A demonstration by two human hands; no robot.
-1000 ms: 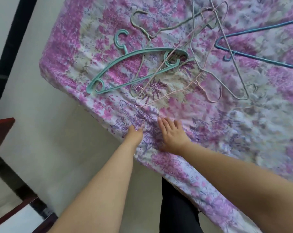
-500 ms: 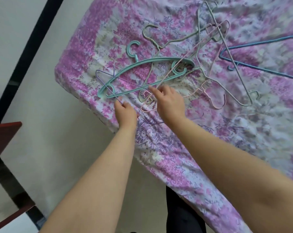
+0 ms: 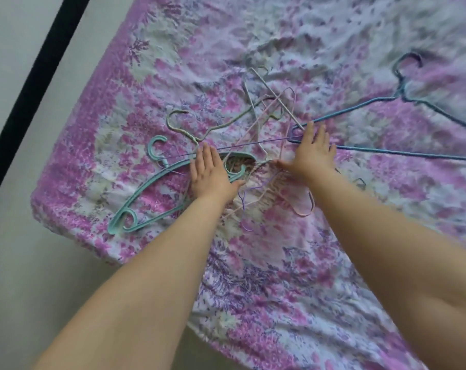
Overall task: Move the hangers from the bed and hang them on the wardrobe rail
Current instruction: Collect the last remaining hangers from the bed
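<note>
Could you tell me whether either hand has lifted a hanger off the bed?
No, both the left hand and right hand lie flat on hangers.

Blue hanger (image 3: 387, 153) cut off at right edge. Left hand (image 3: 209, 174) covers part of teal hanger (image 3: 146, 193). Tangled wire hangers (image 3: 266, 121) blurred; count unclear. Grips unclear.

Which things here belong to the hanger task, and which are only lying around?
Belong to the task:
teal plastic hanger
blue wire hanger
tangled thin wire hangers
left hand
right hand

Just there:
floral bedsheet
black strip beside the bed
</note>
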